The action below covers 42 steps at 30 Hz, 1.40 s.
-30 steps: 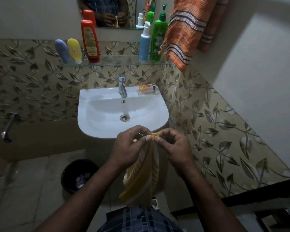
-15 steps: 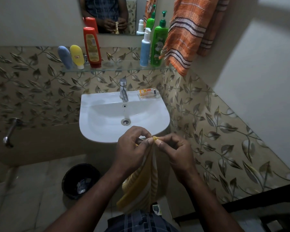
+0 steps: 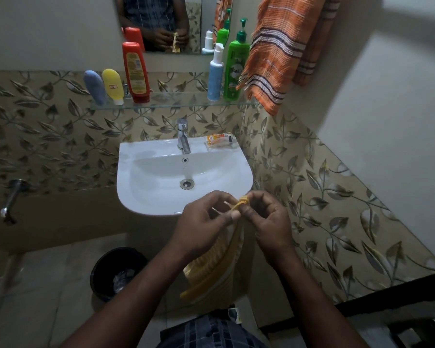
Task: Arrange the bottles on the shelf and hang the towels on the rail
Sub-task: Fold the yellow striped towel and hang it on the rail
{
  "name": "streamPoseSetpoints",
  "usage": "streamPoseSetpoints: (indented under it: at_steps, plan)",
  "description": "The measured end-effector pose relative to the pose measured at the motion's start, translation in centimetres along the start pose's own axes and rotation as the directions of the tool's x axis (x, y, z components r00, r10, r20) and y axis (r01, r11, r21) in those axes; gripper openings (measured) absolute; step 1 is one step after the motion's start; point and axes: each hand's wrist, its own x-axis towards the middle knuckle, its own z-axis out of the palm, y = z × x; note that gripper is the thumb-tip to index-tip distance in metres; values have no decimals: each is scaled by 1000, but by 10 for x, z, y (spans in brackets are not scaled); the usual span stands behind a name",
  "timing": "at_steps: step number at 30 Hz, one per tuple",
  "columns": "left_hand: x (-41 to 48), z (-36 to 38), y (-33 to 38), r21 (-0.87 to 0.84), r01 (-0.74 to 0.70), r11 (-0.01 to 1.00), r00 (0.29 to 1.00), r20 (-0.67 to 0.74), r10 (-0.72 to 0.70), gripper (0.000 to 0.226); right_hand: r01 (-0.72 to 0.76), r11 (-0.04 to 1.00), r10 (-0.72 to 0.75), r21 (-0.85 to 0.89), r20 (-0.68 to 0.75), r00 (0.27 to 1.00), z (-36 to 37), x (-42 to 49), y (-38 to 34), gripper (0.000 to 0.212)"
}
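A yellow striped towel point(image 3: 212, 267) hangs below my two hands in front of the sink. My left hand point(image 3: 202, 222) and my right hand point(image 3: 266, 221) both pinch its bunched top edge, fingertips close together. On the glass shelf point(image 3: 176, 100) stand a blue tube point(image 3: 94, 87), a yellow tube point(image 3: 113, 86), a red bottle point(image 3: 135, 71), a light blue pump bottle point(image 3: 215, 76) and a green pump bottle point(image 3: 237, 64). An orange striped towel point(image 3: 278, 49) hangs at the upper right; its rail is out of view.
The white sink point(image 3: 146, 197) with a tap point(image 3: 183, 135) is just beyond my hands, with a small orange packet point(image 3: 219, 140) on its rim. A black bin point(image 3: 117, 272) stands on the floor at the left. A mirror point(image 3: 158, 21) hangs above the shelf.
My hands have kept pinching the towel's top edge at nearly the same spot. The view has tilted down slightly, so shelf and sink sit lower in the frame.
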Motion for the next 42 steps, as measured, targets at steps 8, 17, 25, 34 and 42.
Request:
streamPoseSetpoints:
  at_steps: [8, 17, 25, 34, 42]
  plan:
    - [-2, -4, -14, 378, -69, 923, 983, 182, -1, 15, -53, 996, 59, 70, -86, 995, -15, 49, 9, 17]
    - [-13, -8, -73, 705, -72, 705, 910, 336, -243, 20, -48, 979, 103, 199, -276, 956, -43, 111, 1, 27]
    - [-10, -49, -100, 820, -57, 570, 988, 130, -88, 17, -46, 998, 56, 41, -302, 952, -56, 117, 12, 31]
    - [-1, -85, -90, 853, 16, 522, 935, -198, 295, 17, -27, 987, -32, -160, -356, 934, -63, 120, 27, 23]
    - [3, -90, -80, 860, 86, 503, 929, -251, 271, 7, -2, 988, -53, -153, -358, 932, -53, 120, 32, 20]
